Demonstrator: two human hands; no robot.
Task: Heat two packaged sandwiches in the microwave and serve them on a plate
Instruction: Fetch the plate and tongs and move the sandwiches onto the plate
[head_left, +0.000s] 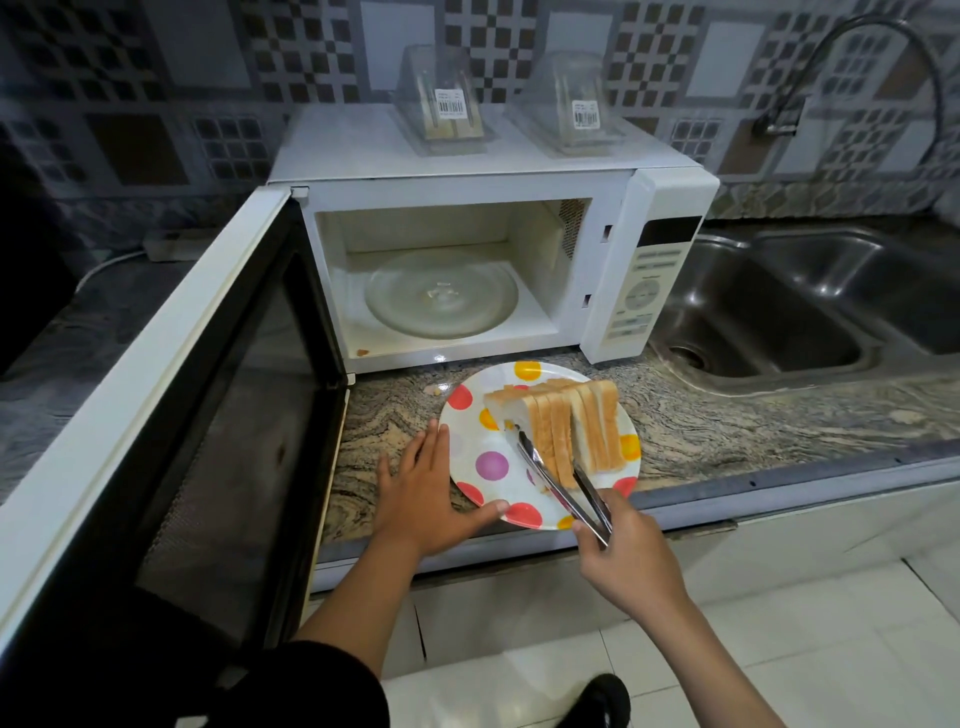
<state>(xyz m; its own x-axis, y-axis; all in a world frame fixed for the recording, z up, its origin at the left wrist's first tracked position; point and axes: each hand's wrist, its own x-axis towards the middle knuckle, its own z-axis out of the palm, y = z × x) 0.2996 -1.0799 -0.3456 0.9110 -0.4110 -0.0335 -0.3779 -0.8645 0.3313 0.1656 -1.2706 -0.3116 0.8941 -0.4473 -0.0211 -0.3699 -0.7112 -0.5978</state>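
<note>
Serving step: left hand (428, 488), fingers flat, steadies plate (475, 447); right hand (621, 551) grips tongs (563, 480) straddling 2 sandwiches (566, 428); squeeze gently, keep slices together.

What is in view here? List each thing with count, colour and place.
Microwave: one, white, on counter, door open
Turntable: one, clear glass, inside microwave
Packs: two, clear plastic, on top of microwave
Plate: one, white with coloured dots, on counter
Sandwiches: white bread slices on plate
Tongs: one, metal, around sandwiches
Sink: one, steel, right
Tap: one, above sink
Left hand: touches plate rim
Right hand: holds tongs
</note>
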